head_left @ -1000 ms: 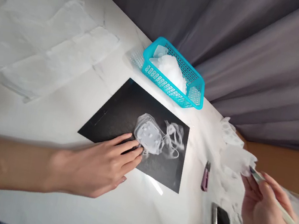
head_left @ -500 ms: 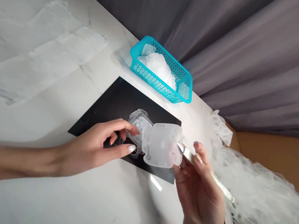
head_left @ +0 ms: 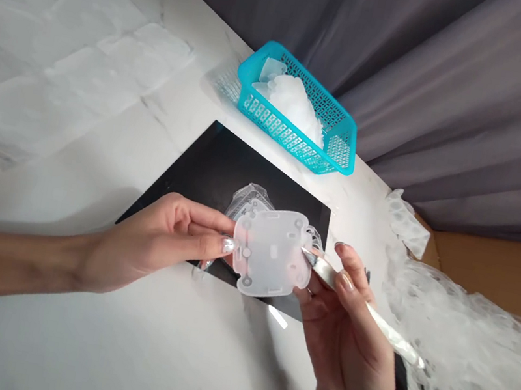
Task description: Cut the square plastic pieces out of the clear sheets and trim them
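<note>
My left hand (head_left: pixel 151 247) pinches the left edge of a flat, frosted plastic piece (head_left: pixel 272 259) with rounded corners and small slots, thumb in front and fingers behind. In my right hand (head_left: pixel 351 341) is a small knife with a pearly handle (head_left: pixel 396 338), its short blade tip at the piece's right edge. Fingers of that hand also reach to the piece's right side from behind. Below, on a black sheet (head_left: pixel 184 176), lies a clear moulded plastic part (head_left: pixel 246 198), mostly covered by the held piece.
Beyond the black sheet stands a turquoise basket (head_left: pixel 280 133) with white plastic pieces (head_left: pixel 297 105) inside. A heap of translucent plastic scraps (head_left: pixel 473 347) spreads at the right near a brown surface (head_left: pixel 491 264). Flat translucent sheets (head_left: pixel 77 67) lie at the left. A grey curtain (head_left: pixel 409 67) hangs behind.
My left hand has closed from open fingers onto the left edge of the plastic piece. The piece has turned slightly and shifted a little left. The knife stays in my right hand.
</note>
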Action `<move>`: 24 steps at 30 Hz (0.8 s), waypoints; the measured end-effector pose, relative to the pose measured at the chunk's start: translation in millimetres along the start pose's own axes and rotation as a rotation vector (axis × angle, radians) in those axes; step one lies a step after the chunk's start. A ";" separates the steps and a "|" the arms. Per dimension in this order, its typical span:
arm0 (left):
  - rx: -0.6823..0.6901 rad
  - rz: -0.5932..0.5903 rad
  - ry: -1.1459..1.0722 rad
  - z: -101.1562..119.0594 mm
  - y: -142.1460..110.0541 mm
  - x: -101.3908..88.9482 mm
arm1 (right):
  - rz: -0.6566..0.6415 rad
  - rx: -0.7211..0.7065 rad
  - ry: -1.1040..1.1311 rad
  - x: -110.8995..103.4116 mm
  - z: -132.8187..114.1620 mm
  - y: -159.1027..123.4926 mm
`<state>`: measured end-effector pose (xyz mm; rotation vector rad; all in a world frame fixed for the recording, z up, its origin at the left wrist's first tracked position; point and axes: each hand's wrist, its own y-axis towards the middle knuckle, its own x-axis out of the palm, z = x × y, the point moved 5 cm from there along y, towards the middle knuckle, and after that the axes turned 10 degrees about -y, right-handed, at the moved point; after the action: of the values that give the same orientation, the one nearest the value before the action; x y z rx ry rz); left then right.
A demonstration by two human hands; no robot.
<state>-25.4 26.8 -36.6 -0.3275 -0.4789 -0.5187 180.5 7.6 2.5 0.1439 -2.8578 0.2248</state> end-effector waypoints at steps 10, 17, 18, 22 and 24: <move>-0.003 0.063 -0.027 -2.3 0.5 -1.8 | 0.019 -0.003 -0.049 -2.2 0.0 1.0; -0.013 0.090 -0.020 -1.5 -1.3 -2.4 | 0.011 0.005 -0.061 -1.6 -0.4 -0.8; -0.013 0.090 -0.020 -1.1 -1.3 -2.2 | 0.008 0.007 -0.063 -1.6 -0.4 -0.5; -0.072 0.111 -0.047 -3.7 -0.7 -1.4 | 0.059 -0.026 -0.114 -4.4 -2.6 -0.6; -0.133 0.132 -0.118 -8.0 -0.6 -0.7 | 0.164 -0.117 -0.181 -6.6 -6.3 -4.5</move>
<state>-23.5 23.3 -43.6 -0.5157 -0.5348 -0.4052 189.0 4.7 7.3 -0.0989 -3.0556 0.0793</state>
